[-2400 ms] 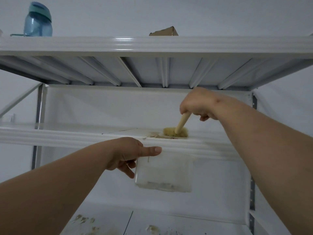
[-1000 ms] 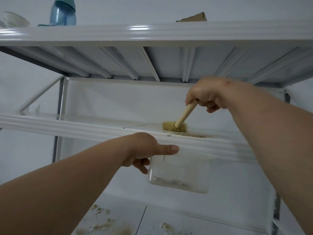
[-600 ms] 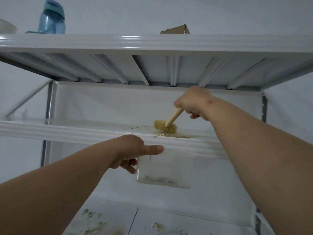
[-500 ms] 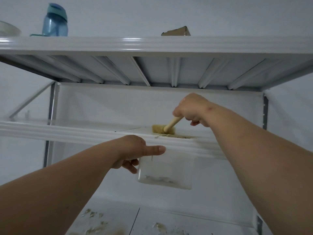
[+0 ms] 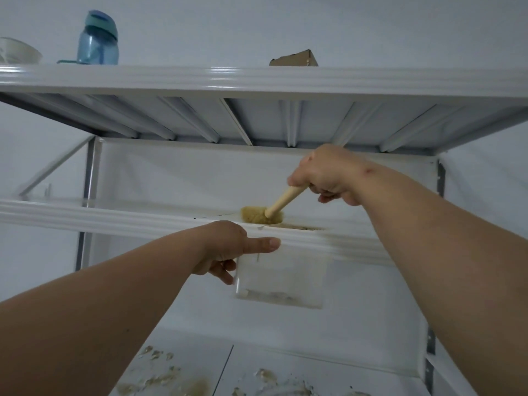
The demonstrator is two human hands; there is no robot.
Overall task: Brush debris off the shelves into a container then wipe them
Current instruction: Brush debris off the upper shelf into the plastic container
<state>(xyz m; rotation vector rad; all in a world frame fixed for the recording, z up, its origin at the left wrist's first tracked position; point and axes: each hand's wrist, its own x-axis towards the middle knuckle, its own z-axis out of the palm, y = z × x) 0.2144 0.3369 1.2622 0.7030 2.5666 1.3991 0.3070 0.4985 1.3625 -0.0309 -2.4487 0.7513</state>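
My right hand (image 5: 328, 174) grips the wooden handle of a round brush (image 5: 263, 215), whose yellow bristles press on the white middle shelf (image 5: 114, 221) near its front edge. A streak of brownish debris (image 5: 300, 226) lies on the shelf just right of the bristles. My left hand (image 5: 228, 247) holds a clear plastic container (image 5: 281, 278) against the underside of the shelf's front lip, thumb stretched along the lip. A thin layer of debris lies in the container's bottom.
The lower shelf (image 5: 357, 375) carries scattered debris (image 5: 160, 372). On the top shelf (image 5: 257, 81) stand a blue bottle (image 5: 98, 38), a white bowl (image 5: 17, 51) at far left and a cardboard piece (image 5: 294, 58). Grey metal uprights frame both sides.
The brush has swept leftward along the middle shelf, leaving a debris streak to its right. My left hand keeps the container under the lip. The view has shifted slightly.
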